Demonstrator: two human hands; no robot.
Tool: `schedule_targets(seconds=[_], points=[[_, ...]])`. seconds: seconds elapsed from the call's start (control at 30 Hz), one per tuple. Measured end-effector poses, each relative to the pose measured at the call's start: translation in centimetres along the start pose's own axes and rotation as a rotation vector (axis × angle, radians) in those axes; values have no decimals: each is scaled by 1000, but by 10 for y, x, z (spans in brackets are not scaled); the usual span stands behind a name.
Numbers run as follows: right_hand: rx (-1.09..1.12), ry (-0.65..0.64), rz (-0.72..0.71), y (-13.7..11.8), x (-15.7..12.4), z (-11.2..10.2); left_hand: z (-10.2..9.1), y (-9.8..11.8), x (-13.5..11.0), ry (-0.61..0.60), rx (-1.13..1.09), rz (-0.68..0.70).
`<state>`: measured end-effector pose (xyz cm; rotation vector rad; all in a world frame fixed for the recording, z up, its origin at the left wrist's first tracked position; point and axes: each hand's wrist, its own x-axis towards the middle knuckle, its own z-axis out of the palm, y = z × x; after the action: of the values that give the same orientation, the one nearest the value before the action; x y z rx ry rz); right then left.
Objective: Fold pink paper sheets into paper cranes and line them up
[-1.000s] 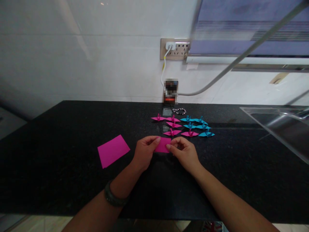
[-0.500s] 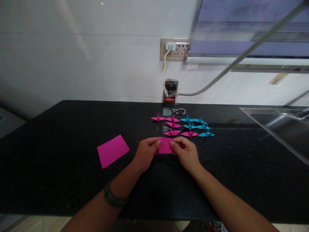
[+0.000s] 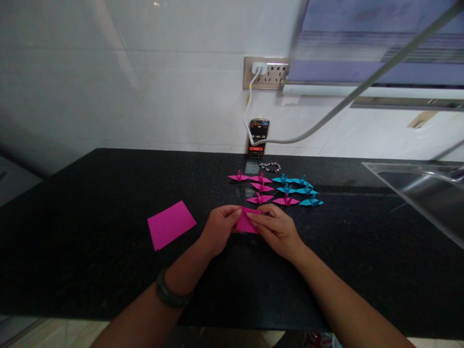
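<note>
Head view: a small pink paper (image 3: 244,225) is held between the two hands, just to the near side of the crane rows; whether it is lifted or rested on the dark counter (image 3: 90,232) cannot be told. Relative to half a second earlier, a slanting edge is now seen on its face, and the right hand's fingers are laid further across it; a flap is judged to be in mid-fold. The left edge is pinched by the left hand (image 3: 219,227), thumb on top; the right side is gripped narrowly by the right hand (image 3: 277,227). To the left, a larger pink sheet (image 3: 171,225) is left flat, untouched. Five pink cranes (image 3: 261,187) and five blue cranes (image 3: 286,189) are lined up beyond the hands. Farther back, a beaded loop (image 3: 270,168) is noted, and a phone (image 3: 258,129) is leaned against the tiled wall (image 3: 145,96) below a socket plate (image 3: 277,73). A sink (image 3: 435,193) is set at the right.
</note>
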<state>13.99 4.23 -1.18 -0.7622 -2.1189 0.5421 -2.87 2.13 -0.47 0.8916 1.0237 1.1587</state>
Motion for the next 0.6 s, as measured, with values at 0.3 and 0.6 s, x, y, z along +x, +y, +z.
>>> schedule_targets(seconds=[0.3, 0.6], points=[[-144, -125, -102, 2, 4, -8, -1, -1, 1, -14, -99, -70], [-165, -169, -89, 1, 5, -11, 1, 2, 0, -3, -136, -119]])
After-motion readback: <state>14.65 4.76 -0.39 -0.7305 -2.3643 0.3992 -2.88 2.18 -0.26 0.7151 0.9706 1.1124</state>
